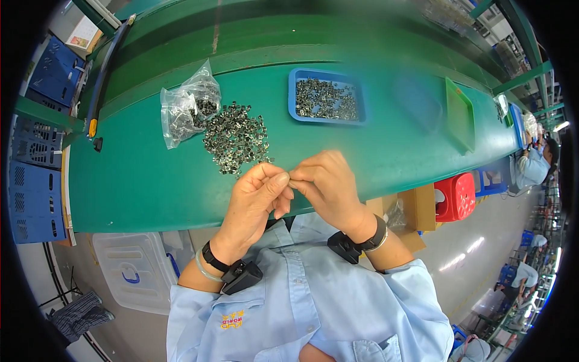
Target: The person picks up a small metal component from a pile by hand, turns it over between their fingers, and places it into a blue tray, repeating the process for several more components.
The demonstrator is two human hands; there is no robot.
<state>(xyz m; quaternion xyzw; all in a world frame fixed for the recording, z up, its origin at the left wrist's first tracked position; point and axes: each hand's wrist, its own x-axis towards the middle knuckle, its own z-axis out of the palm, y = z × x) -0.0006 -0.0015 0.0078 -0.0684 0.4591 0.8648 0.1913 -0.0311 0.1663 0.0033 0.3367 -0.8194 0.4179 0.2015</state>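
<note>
My left hand (260, 192) and my right hand (325, 181) meet over the near edge of the green table (151, 199). Thumbs and forefingers are pinched together, fingertip to fingertip. Whatever lies between them is too small or too hidden to name. Just beyond my left hand spreads a loose pile of small shiny metal parts (236, 140). A clear plastic bag (184, 111) with more of these parts lies against the pile's left side. Farther back, a blue tray (292, 99) holds many similar small metal parts.
A green tray (461, 114) lies toward the table's right end. Below the right edge are a red stool (456, 198) and an open cardboard box (422, 210). A lidded clear bin (132, 271) stands on the floor at left, near stacked blue crates (37, 199). Another person (534, 163) sits far right.
</note>
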